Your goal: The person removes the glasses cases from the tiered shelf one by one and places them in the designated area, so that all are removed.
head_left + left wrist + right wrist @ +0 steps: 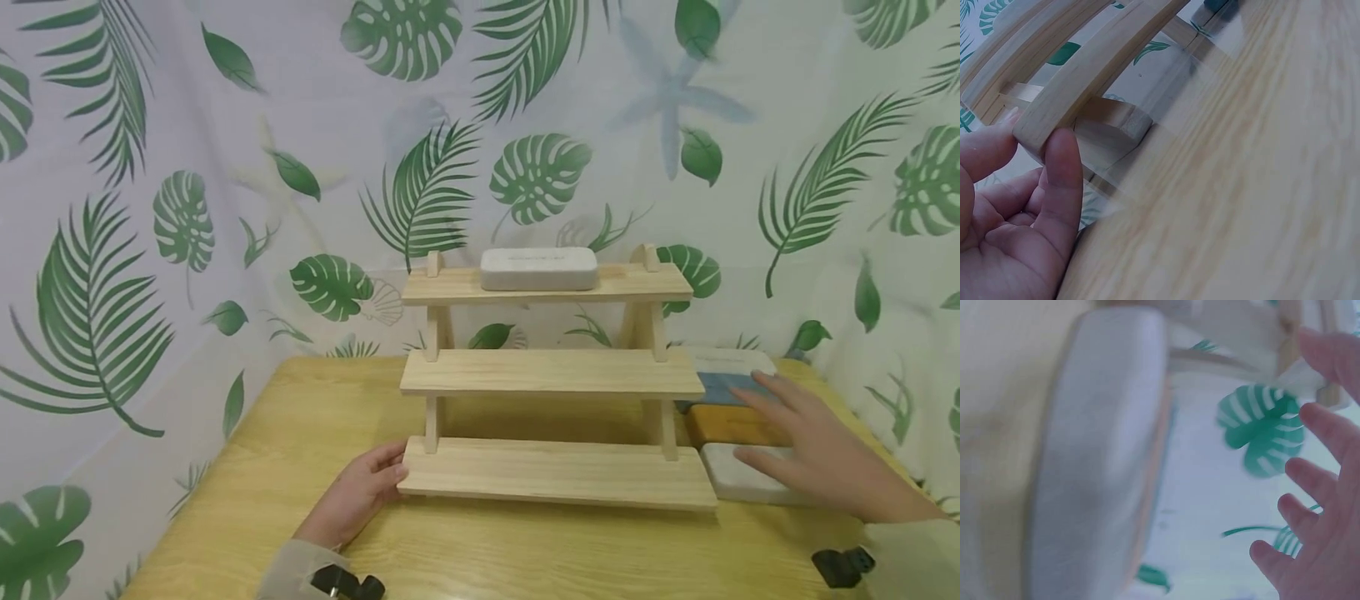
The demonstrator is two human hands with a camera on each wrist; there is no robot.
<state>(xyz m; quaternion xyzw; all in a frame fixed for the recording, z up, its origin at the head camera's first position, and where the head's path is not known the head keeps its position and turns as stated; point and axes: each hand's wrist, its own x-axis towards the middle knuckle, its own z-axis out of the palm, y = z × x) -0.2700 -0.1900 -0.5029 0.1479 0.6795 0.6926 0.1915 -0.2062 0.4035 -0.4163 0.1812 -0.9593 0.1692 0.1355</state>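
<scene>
A three-tier wooden display stand (pixel 551 371) stands on the table. My left hand (pixel 362 492) pinches the left end of its lowest board (pixel 1054 115), thumb and fingers on opposite faces. On the top tier lies a white oblong case (pixel 538 269) with faint lettering. My right hand (pixel 817 442) is spread above a row of similar cases to the right of the stand, holding nothing. In that row are a white case (pixel 738 360) at the back, a blue one (pixel 708 388), an orange one (pixel 731 425) and a white one (pixel 1100 456) at the front, partly hidden by the hand.
The stand and cases rest on a yellow wood-grain table (pixel 322 417). A white cloth (pixel 285 225) printed with green leaves hangs behind and at both sides. The middle and lower boards of the stand are bare.
</scene>
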